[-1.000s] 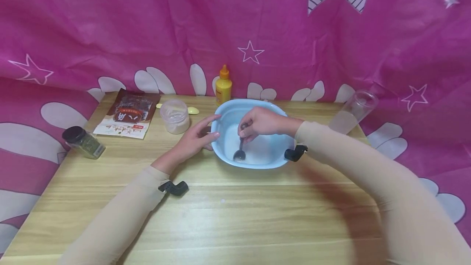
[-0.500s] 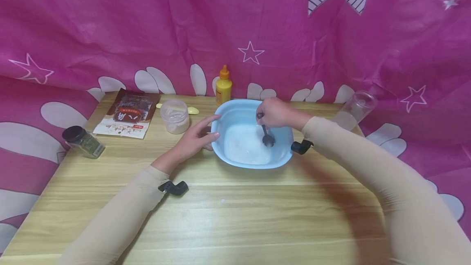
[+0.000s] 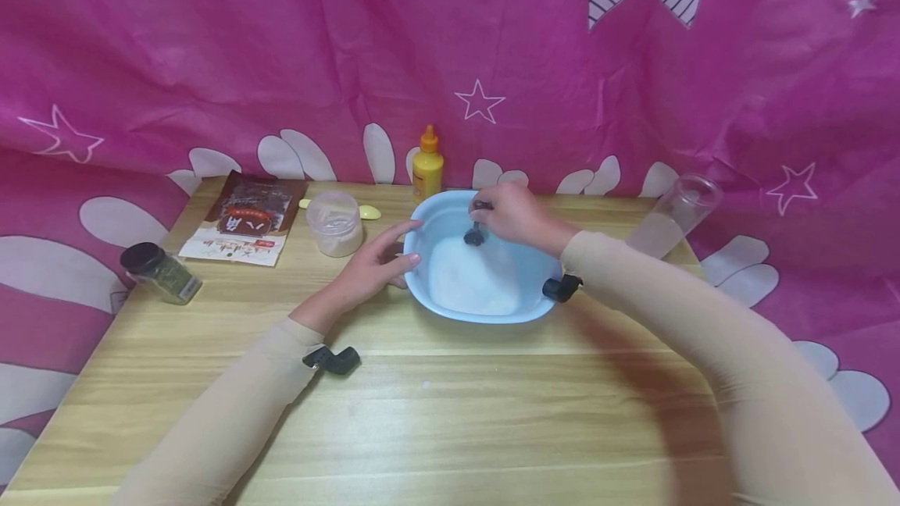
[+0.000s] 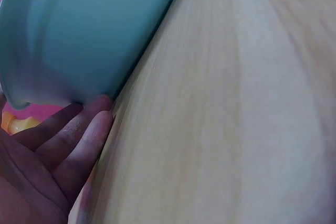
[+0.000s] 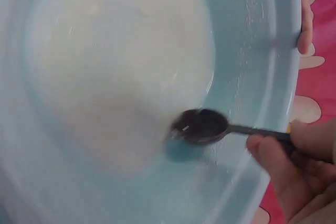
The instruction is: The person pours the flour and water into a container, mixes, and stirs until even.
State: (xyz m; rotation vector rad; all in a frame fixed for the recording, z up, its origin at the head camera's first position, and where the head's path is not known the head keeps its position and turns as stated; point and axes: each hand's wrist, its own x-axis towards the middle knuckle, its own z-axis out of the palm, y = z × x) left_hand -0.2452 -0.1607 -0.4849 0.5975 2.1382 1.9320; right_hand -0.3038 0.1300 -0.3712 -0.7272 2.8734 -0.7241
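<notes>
A light blue basin (image 3: 541, 256) stands on the wooden table (image 3: 436, 412), holding a white mixture (image 3: 473, 281) (image 5: 115, 72). My right hand (image 3: 512, 215) grips the handle of a dark spoon (image 3: 475, 234) (image 5: 202, 126), whose bowl dips into the mixture at the basin's far side. My left hand (image 3: 376, 265) rests against the basin's left outer wall (image 4: 89, 30) with fairly straight fingers (image 4: 86, 132); its fingertips (image 5: 306, 19) show over the rim in the right wrist view.
A yellow squeeze bottle (image 3: 426, 165) stands behind the basin. To the left are a small lidded tub (image 3: 334, 222), a brown food packet (image 3: 244, 219) and a dark-capped spice jar (image 3: 158, 272). A clear tumbler (image 3: 675, 213) sits at the right table edge. Pink cloth hangs behind.
My right hand has swept the spoon round inside the basin, from the near left to the right and now to the far side. The left hand has stayed on the basin.
</notes>
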